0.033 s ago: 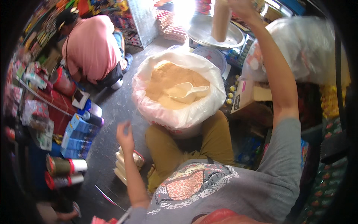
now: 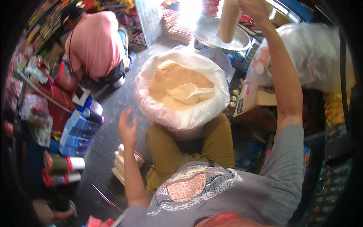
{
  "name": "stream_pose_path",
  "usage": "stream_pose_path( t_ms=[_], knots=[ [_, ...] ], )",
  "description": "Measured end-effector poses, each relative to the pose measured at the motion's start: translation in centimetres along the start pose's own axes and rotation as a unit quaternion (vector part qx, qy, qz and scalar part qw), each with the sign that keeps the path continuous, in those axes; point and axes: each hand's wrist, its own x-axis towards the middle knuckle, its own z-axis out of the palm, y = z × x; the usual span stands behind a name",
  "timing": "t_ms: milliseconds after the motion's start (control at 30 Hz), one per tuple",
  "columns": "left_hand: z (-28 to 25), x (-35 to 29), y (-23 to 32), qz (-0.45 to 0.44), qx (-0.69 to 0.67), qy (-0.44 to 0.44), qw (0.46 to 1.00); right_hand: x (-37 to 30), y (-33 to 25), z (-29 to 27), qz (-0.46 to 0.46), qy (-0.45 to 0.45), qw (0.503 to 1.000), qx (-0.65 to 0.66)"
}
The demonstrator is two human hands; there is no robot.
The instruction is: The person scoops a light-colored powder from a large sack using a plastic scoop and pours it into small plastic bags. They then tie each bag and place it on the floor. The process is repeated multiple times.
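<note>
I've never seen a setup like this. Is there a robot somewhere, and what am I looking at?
There is no robot here: these are a person's own bare hands. The view comes from a wide camera worn on the person's head, looking down, so straight edges bend near the rim.

The right hand holds a long tan bag by its upper end; it appears to hang over a shiny metal pan. The left hand is open and empty, above the dark floor. Before the knees stands a plastic-lined sack of tan, grainy stuff, with a white scoop resting in it. At left, another person in pink crouches.
</note>
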Motion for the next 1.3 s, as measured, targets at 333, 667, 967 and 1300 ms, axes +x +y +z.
stream_pose_path(
  t_ms=[333, 667, 967, 1300],
  knots=[
    [11.7, 11.8, 14.4, -0.049, -0.57, -0.243, 0.783, -7.0, -8.7, 5.3, 0.228, -0.31, 0.893, 0.232],
    [15.6, 5.8, 8.3, -0.327, -0.681, -0.185, 0.628, -16.8, -8.3, 21.6, 0.313, -0.456, 0.808, 0.202],
    [12.1, 6.8, 12.7, -0.185, -0.652, -0.152, 0.719, -11.9, -12.2, 11.1, 0.294, -0.31, 0.876, 0.224],
    [8.7, 18.8, 16.9, -0.059, -0.548, -0.169, 0.817, -7.9, -11.3, 4.0, 0.183, -0.233, 0.937, 0.187]
  ],
)
